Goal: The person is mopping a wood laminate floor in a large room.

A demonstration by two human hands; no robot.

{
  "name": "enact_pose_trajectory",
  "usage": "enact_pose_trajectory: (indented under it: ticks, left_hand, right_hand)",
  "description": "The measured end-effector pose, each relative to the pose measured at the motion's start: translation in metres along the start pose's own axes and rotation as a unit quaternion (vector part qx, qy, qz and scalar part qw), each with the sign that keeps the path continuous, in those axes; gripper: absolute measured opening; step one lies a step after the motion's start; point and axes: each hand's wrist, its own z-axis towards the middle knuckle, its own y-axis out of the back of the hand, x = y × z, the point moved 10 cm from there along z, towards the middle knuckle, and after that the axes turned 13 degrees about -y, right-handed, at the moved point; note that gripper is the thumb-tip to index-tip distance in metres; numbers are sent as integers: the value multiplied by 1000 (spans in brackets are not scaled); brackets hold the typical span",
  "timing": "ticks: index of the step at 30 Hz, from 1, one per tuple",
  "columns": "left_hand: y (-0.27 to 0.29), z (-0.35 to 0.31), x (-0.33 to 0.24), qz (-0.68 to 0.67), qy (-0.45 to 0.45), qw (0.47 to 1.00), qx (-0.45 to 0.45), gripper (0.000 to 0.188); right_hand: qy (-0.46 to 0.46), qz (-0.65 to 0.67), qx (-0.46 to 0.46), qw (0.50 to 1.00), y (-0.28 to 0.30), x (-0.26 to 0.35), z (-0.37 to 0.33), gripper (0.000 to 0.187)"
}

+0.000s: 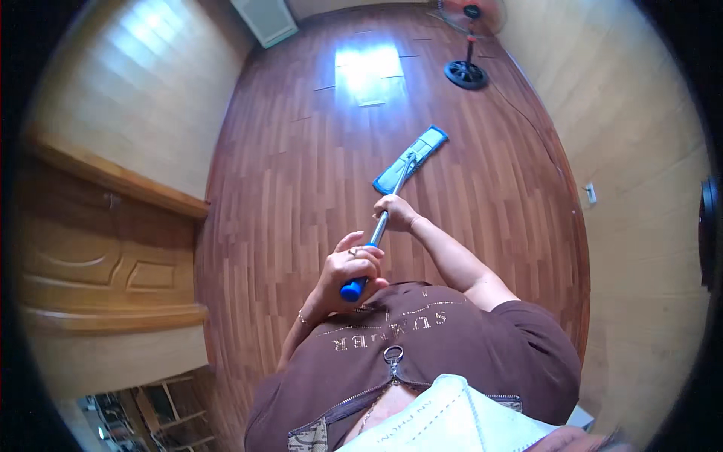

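A flat mop with a blue-edged rectangular head [411,160] lies against the wood-look floor ahead of me, its head slanting up to the right. Its metal pole runs back toward my chest and ends in a blue grip [352,289]. Close to my body, my left hand [351,267] is wrapped round that grip, a ring on one finger and a bracelet at the wrist. Farther down the pole, my right hand [397,213] is closed on the metal shaft with the arm reaching forward.
A standing fan [467,74] on a round black base is at the far right, its cord [520,113] trailing along the right wall to a socket [590,193]. A white cabinet-like object [267,21] stands far left. On the left is a wooden door [105,248]. Light glares off the floor [286,151] ahead.
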Motion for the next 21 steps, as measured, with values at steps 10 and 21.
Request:
enact_pose_trajectory:
  ticks: [10,21]
  left_hand:
    - [-64,56,-69,-129,-135,978,98,27]
    - [-110,114,-52,-176,-178,966,65,23]
  right_hand:
    - [-34,17,-162,986,90,1,-144,34]
    - [37,14,-169,985,150,-44,-170,35]
